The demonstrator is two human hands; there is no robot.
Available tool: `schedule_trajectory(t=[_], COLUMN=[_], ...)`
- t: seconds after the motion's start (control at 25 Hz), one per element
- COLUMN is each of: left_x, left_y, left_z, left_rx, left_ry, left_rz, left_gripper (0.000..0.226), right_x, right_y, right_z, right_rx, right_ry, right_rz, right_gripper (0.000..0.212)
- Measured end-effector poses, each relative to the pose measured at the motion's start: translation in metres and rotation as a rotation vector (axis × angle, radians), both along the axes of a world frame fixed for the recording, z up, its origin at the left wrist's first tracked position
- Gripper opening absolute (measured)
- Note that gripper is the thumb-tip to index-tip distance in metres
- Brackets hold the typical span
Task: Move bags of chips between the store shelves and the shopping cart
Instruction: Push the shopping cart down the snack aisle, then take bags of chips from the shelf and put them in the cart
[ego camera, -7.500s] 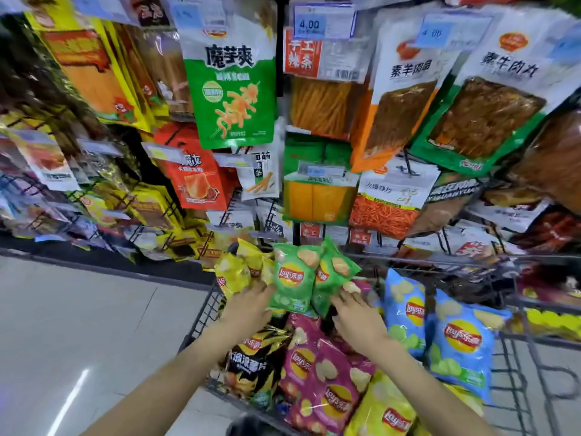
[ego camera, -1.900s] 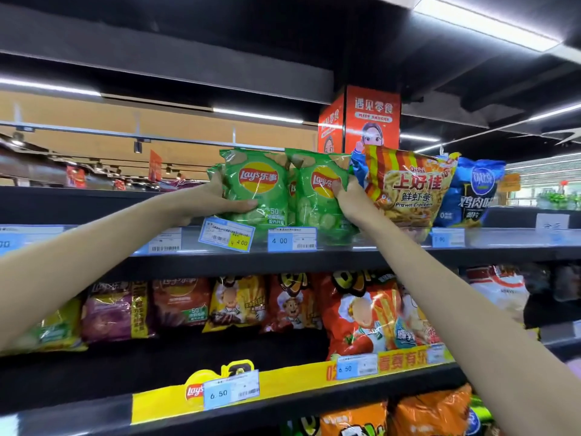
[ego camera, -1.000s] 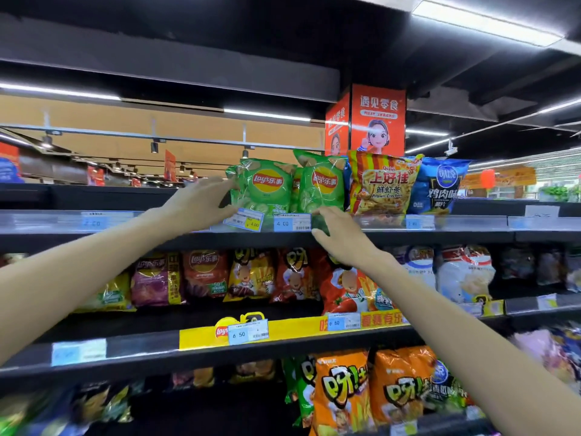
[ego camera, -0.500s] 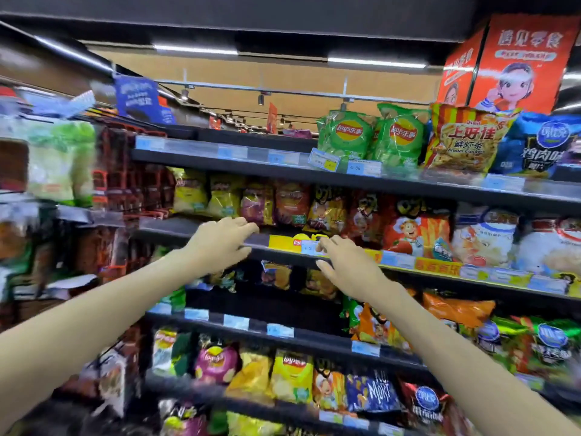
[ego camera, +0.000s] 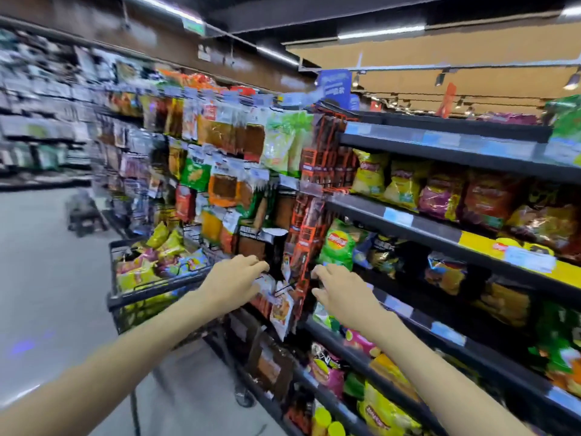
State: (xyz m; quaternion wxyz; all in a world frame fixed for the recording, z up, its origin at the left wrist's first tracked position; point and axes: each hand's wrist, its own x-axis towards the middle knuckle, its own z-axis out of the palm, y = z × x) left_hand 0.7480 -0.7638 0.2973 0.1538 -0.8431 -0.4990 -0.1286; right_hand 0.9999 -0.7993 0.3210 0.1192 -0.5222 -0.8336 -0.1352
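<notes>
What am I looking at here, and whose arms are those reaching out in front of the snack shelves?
No machine here: a person wears a camera on the head, so you see their own two bare arms from above. The left hand and the right hand are stretched forward with relaxed fingers, and neither holds anything. On the left stands a shopping cart filled with bags of chips. On the right run dark store shelves stocked with more snacks, among them a green chip bag. Between them hangs a rack of packets. The picture is blurred, so the small print cannot be read.
</notes>
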Motion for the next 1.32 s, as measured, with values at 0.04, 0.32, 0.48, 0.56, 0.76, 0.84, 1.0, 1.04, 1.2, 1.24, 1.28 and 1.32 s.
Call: schedule_trajectory(t=[0.04, 0.32, 0.48, 0.56, 0.76, 0.84, 1.0, 1.04, 1.2, 1.24, 1.28, 1.32], left_x=[-0.033, -0.262, -0.379, -0.423, -0.521, -0.543, -0.579, -0.588, -0.636, -0.652, -0.666, -0.679], left_y=[-0.004, -0.032, -0.038, -0.038, -0.015, 0.006, 0.071, 0.090, 0.168, 0.191, 0.213, 0.234], left_z=[-0.007, -0.041, -0.057, -0.066, -0.089, -0.093, -0.108, -0.111, -0.105, -0.100, -0.098, -0.097], left_rx=[-0.013, -0.114, -0.183, -0.202, -0.205, -0.218, -0.235, -0.249, -0.263, -0.261, -0.255, -0.249], left_ry=[-0.005, -0.088, -0.124, -0.122, -0.091, -0.088, -0.046, -0.049, -0.051, -0.054, -0.061, -0.068], left_rz=[0.044, 0.357, 0.495, 0.533, 0.586, 0.598, 0.609, 0.609, 0.613, 0.614, 0.617, 0.623], left_gripper=[0.037, 0.038, 0.040, 0.040, 0.040, 0.040, 0.039, 0.039, 0.041, 0.041, 0.041, 0.041], right_x=[-0.033, -0.267, -0.399, -0.451, -0.552, -0.573, -0.618, -0.630, -0.683, -0.699, -0.713, -0.726], right_y=[0.010, 0.066, 0.081, 0.088, 0.120, 0.142, 0.212, 0.234, 0.324, 0.349, 0.373, 0.394], right_z=[-0.005, -0.035, -0.053, -0.065, -0.093, -0.101, -0.122, -0.125, -0.118, -0.114, -0.113, -0.113], right_rx=[-0.021, -0.106, -0.130, -0.133, -0.197, -0.205, -0.269, -0.284, -0.268, -0.258, -0.253, -0.254], right_ry=[-0.001, 0.019, 0.024, 0.018, 0.000, -0.008, -0.029, -0.034, -0.001, 0.009, 0.020, 0.031], right_rz=[0.055, 0.303, 0.408, 0.430, 0.510, 0.511, 0.515, 0.517, 0.515, 0.520, 0.516, 0.508], right_gripper=[0.037, 0.043, 0.042, 0.041, 0.040, 0.039, 0.034, 0.034, 0.032, 0.032, 0.032, 0.032])
